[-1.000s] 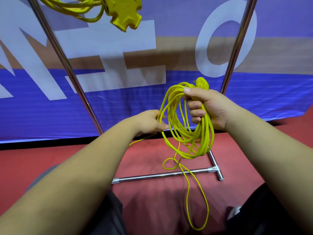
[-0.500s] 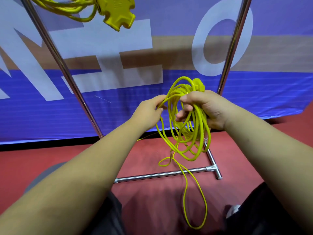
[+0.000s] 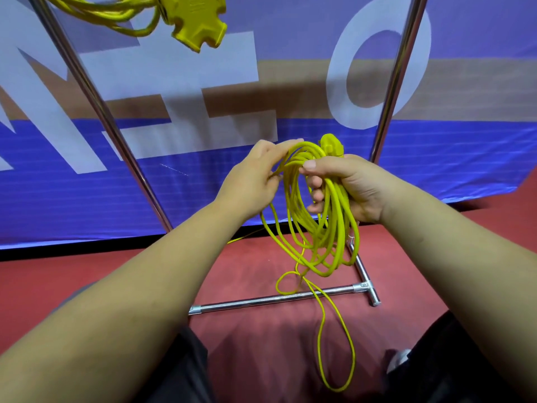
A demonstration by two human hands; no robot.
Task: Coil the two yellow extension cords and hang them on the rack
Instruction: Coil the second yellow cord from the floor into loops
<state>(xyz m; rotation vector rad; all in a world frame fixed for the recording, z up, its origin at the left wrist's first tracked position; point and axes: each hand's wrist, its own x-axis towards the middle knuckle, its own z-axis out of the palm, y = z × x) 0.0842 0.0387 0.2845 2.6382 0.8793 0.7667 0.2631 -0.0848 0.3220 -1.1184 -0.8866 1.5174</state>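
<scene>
Two hands: right hand [image 3: 353, 186] clenches the cord coil [image 3: 337, 225], left hand [image 3: 252, 179] pinches a loop.

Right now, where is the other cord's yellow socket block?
The socket block hangs at the top edge of the head view, left of centre, beside its coiled cord and right of the rack's left pole.

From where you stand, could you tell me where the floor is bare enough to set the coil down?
Bare floor lies left of the base bar, below the banner, and a smaller patch lies right of the rack foot. Around the bar's right end it is crowded: the coil and its loose loop hang there.
</scene>
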